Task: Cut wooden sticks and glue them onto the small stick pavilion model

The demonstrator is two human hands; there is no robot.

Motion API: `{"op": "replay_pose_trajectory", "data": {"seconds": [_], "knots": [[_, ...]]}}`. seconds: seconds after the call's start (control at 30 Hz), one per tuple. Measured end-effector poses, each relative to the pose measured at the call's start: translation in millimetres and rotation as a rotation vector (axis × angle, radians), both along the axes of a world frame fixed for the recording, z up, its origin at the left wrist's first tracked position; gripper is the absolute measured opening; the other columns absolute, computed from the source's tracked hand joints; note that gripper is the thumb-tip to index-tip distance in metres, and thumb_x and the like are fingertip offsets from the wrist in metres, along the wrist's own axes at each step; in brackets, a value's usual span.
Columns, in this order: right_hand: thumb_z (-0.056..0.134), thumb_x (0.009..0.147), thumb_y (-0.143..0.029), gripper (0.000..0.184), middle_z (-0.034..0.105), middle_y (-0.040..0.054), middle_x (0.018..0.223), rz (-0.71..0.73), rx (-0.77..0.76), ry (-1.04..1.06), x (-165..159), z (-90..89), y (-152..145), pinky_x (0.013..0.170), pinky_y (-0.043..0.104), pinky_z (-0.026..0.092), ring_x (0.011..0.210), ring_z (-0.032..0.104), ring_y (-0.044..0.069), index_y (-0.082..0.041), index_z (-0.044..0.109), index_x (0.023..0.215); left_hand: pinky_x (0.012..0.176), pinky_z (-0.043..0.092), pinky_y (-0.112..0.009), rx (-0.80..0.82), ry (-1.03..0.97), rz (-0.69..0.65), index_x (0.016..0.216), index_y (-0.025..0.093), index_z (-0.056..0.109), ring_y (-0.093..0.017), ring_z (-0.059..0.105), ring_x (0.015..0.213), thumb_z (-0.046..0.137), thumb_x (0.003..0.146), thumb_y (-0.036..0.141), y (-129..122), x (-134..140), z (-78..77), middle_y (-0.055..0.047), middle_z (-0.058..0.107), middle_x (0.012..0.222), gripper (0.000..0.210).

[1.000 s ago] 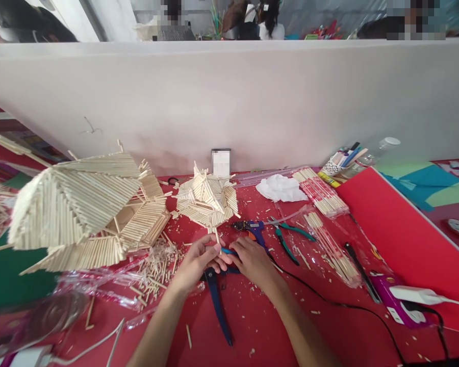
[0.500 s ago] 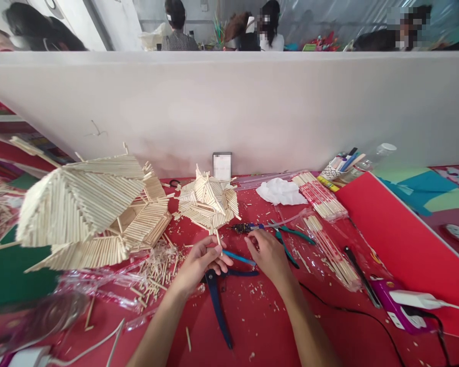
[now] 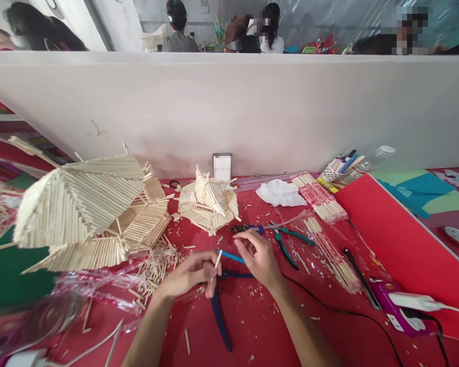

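Our widest open room on the red worktop (image 3: 268, 336) is the near stretch, strewn only with tiny wood chips (image 3: 257, 293) and a few bits of stick. A tall pale grey partition (image 3: 229, 107) closes the far edge, and a large flat red board (image 3: 413, 250) slants along the right. Pale wooden offcuts (image 3: 155, 275) are heaped to the left.

We count two models made of pale wooden sticks: a big roofed model (image 3: 87, 199) on the left and a small pointed model (image 3: 208, 201) ahead of our hands. There are two packs of pale chopsticks in red-and-white wrapping (image 3: 321, 196), one pair of teal-handled pliers (image 3: 286, 253), one dark-blue-handled cutter (image 3: 220, 316) and one blue glue gun (image 3: 252, 229).

Our left hand (image 3: 199, 272) pinches one short, straight pale wooden stick (image 3: 219, 260), tilted with its upper end to the right, above the cutter. Our right hand (image 3: 258, 255) is loosely curled, thumb and forefinger apart, with nothing seen between them. We cannot tell whether it touches the slim light blue rod (image 3: 231, 256) just beside it.
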State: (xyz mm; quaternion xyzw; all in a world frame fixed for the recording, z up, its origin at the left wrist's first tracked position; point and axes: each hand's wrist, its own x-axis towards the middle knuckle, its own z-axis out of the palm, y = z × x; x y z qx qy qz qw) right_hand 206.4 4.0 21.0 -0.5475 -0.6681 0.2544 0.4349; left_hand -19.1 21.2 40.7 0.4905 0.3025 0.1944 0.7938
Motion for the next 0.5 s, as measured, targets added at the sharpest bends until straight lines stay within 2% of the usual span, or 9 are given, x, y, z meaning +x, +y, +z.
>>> {"op": "replay_pose_trajectory", "data": {"seconds": [0.07, 0.2, 0.5], "knots": [[0.054, 0.102, -0.035, 0.020, 0.069, 0.0051, 0.090, 0.034, -0.001, 0.049, -11.6, 6.7, 2.5, 0.069, 0.027, 0.054, 0.074, 0.064, 0.017, -0.022, 0.069, 0.104, 0.050, 0.037, -0.022, 0.034, -0.008, -0.069, 0.089, 0.016, 0.063, -0.012, 0.058, 0.047, 0.072, 0.087, 0.055, 1.0, -11.8, -0.9, -0.003, 0.068, 0.057, 0.040], [0.058, 0.101, -0.035, 0.022, 0.071, 0.0060, 0.094, 0.067, 0.008, 0.054, -27.3, 14.0, 11.2, 0.070, 0.026, 0.055, 0.074, 0.065, 0.016, -0.021, 0.071, 0.112, 0.051, 0.037, -0.022, 0.065, 0.018, -0.042, 0.089, 0.017, 0.063, -0.012, 0.058, 0.047, 0.070, 0.089, 0.052, 3.5, -27.8, 0.2, -0.001, 0.066, 0.056, 0.036], [0.058, 0.101, -0.027, 0.014, 0.074, 0.0070, 0.096, 0.066, 0.100, 0.030, -36.6, 10.7, 20.2, 0.083, 0.032, 0.058, 0.089, 0.071, 0.020, -0.022, 0.072, 0.102, 0.055, 0.042, -0.023, 0.113, 0.022, -0.070, 0.091, 0.017, 0.059, -0.012, 0.060, 0.052, 0.065, 0.095, 0.047, 6.5, -39.3, -5.4, -0.001, 0.068, 0.062, 0.031]]}}
